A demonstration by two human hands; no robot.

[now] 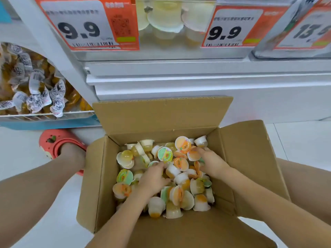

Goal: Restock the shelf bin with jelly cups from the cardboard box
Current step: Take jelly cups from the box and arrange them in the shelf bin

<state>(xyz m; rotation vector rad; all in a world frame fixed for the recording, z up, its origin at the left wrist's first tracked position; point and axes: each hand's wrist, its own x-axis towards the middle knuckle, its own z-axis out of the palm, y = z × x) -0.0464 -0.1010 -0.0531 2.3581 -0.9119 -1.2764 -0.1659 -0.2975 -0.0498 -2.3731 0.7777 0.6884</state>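
Both hands, left (154, 178) and right (212, 162), are buried in loose small translucent foil-lidded jelly cups (179, 183) inside the open brown cardboard box (161, 115); whether either grips cups cannot be told. Cups are judged light, slippery, best scooped in handfuls.

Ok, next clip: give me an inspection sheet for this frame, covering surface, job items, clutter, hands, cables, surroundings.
Surface: pale tiled floor.
Job's things: open cardboard box on the floor, holding loose jelly cups; shelf bin above, with pale cups behind its clear front.
Clutter: nothing seen.
Hands: left hand and right hand both down among the cups; grip unclear.
Cables: nothing seen.
Surroundings: 9.9 price tags, wire basket of wrapped snacks, red clog.
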